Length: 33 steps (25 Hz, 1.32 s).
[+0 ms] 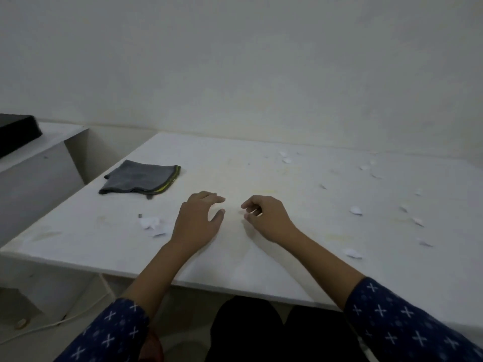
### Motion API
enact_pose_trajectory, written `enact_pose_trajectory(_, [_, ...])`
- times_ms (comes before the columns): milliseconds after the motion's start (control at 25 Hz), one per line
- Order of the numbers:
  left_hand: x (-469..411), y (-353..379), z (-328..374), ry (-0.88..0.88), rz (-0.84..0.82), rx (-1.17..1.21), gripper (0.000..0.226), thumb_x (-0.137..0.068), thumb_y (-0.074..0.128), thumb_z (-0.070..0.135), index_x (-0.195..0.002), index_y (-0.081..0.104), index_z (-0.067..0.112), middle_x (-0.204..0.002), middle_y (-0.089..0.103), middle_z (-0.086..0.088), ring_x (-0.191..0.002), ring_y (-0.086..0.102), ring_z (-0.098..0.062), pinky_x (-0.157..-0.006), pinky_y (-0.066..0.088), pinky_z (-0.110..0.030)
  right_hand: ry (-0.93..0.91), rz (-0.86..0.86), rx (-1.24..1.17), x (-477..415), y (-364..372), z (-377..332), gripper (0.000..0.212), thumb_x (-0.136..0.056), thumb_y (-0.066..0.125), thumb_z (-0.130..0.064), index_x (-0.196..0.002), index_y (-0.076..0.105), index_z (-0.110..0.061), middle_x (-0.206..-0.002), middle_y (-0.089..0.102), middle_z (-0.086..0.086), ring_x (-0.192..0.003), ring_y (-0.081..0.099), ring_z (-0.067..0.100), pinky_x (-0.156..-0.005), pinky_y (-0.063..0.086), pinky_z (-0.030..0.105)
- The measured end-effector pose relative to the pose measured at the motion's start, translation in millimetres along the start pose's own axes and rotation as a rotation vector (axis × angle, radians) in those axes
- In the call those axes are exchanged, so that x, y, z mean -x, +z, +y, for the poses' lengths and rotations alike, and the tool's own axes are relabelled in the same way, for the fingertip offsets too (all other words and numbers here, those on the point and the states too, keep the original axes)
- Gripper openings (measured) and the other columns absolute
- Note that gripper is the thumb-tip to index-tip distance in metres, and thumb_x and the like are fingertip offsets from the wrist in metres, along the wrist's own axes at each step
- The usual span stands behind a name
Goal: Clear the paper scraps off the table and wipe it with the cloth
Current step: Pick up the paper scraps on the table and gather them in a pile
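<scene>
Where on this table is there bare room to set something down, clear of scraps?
Barest: the far middle of the table, between the grey cloth and the far scraps, and the near edge between both forearms. Crowded: the right side, strewn with scraps, plus a cluster beside the left hand.

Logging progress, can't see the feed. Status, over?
Left hand open over table, right hand curled, grip unclear. Paper scraps strewn both sides. Grey cloth folded far left, untouched. Nothing blocking.
</scene>
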State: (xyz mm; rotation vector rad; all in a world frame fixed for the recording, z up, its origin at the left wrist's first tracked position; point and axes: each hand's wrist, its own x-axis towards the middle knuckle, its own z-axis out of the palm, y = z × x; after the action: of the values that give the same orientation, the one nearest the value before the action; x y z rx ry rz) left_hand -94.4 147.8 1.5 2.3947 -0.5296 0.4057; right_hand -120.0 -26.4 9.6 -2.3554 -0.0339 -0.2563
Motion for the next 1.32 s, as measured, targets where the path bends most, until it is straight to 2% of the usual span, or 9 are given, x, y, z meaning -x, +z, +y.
enact_pose_trajectory(240, [-12.9, 71.8, 101.5, 0.175, -0.283, 0.125, 0.034, -0.088, 0.056, 0.032, -0.121, 0.057, 0.024, -0.128, 0.057, 0.003, -0.125, 0.044, -0.016, -0.106, 0.034, -0.039, 0.13, 0.073, 0.259, 31.3, -111.3, 77.4, 0.028, -0.087, 0.058, -0.01, -0.115, 0.063, -0.015, -0.118, 0.063, 0.003, -0.103, 0.056, 0.017, -0.085, 0.037, 0.018])
enact_pose_trajectory(360, [-7.3, 99.3, 141.3, 0.285, -0.401, 0.183, 0.037, -0.085, 0.06, 0.041, -0.119, 0.059, 0.028, -0.126, 0.057, 0.006, -0.123, 0.043, -0.012, -0.105, 0.034, -0.032, 0.2, 0.153, 0.3, 46.6, -147.2, 114.7, 0.029, -0.089, 0.054, -0.006, -0.117, 0.063, -0.011, -0.122, 0.063, 0.006, -0.107, 0.058, 0.018, -0.086, 0.036, 0.016])
enact_pose_trajectory(520, [0.0, 124.7, 162.1, 0.404, -0.552, 0.224, 0.041, -0.078, 0.066, 0.047, -0.114, 0.063, 0.028, -0.119, 0.059, 0.008, -0.113, 0.047, -0.005, -0.096, 0.039, -0.023, 0.262, 0.252, 0.322, 51.9, -165.8, 154.9, 0.031, -0.09, 0.052, -0.005, -0.119, 0.061, -0.004, -0.123, 0.063, 0.012, -0.111, 0.057, 0.026, -0.099, 0.042, 0.031])
enact_pose_trajectory(720, [-8.7, 133.7, 166.8, 0.392, -0.478, 0.221, 0.011, -0.084, 0.064, 0.025, -0.09, 0.073, 0.022, -0.092, 0.061, 0.006, -0.09, 0.052, -0.006, -0.077, 0.045, -0.022, 0.271, 0.244, 0.288, 37.6, -164.3, 176.1, 0.029, -0.092, 0.049, -0.008, -0.118, 0.061, -0.003, -0.119, 0.063, 0.014, -0.107, 0.058, 0.025, -0.092, 0.04, 0.025])
enact_pose_trajectory(880, [-20.7, 129.5, 175.3, 0.207, -0.329, 0.384, 0.007, -0.08, 0.069, 0.014, -0.083, 0.071, 0.019, -0.071, 0.061, 0.008, -0.066, 0.056, -0.003, -0.062, 0.043, -0.011, 0.258, 0.247, 0.224, 18.7, -160.6, 179.7, 0.03, -0.091, 0.052, -0.014, -0.117, 0.062, -0.005, -0.116, 0.061, 0.014, -0.106, 0.058, 0.025, -0.091, 0.04, 0.027])
enact_pose_trajectory(1000, [-31.0, 122.9, 175.1, 0.041, -0.276, 0.499, 0.016, -0.072, 0.076, 0.008, -0.078, 0.061, 0.012, -0.062, 0.063, -0.007, -0.054, 0.059, -0.007, -0.056, 0.047, -0.014, 0.261, 0.201, 0.239, 7.8, -158.3, 183.6, 0.021, -0.084, 0.063, -0.019, -0.099, 0.068, -0.005, -0.101, 0.062, 0.011, -0.092, 0.059, 0.023, -0.078, 0.041, 0.023])
enact_pose_trajectory(1120, [-39.0, 116.6, 166.4, -0.037, -0.236, 0.524, 0.016, -0.07, 0.076, 0.004, -0.067, 0.06, 0.006, -0.059, 0.063, -0.006, -0.052, 0.061, -0.009, -0.054, 0.047, -0.013, 0.24, 0.21, 0.21, 4.0, -159.8, 178.7, 0.012, -0.08, 0.067, -0.014, -0.08, 0.07, -0.003, -0.076, 0.062, 0.007, -0.073, 0.055, 0.015, -0.063, 0.039, 0.017])
enact_pose_trajectory(1200, [-42.2, 111.4, 158.3, -0.084, -0.215, 0.545, 0.009, -0.072, 0.074, 0.002, -0.068, 0.066, 0.006, -0.062, 0.065, -0.007, -0.052, 0.059, -0.004, -0.052, 0.046, -0.012, 0.241, 0.275, 0.07, 6.1, -158.8, 169.9, 0.005, -0.077, 0.071, -0.011, -0.074, 0.069, -0.007, -0.067, 0.061, 0.004, -0.063, 0.056, 0.014, -0.06, 0.042, 0.014])
enact_pose_trajectory(1320, [-44.6, 97.1, 142.5, -0.097, -0.188, 0.553, 0.012, -0.08, 0.064, -0.003, -0.077, 0.072, 0.005, -0.071, 0.069, -0.011, -0.053, 0.06, -0.004, -0.052, 0.048, -0.013, 0.26, 0.301, -0.338, 9.4, -150.1, 145.6, 0.008, -0.073, 0.075, -0.004, -0.07, 0.067, -0.002, -0.056, 0.062, 0.009, -0.047, 0.059, 0.015, -0.058, 0.054, 0.026])
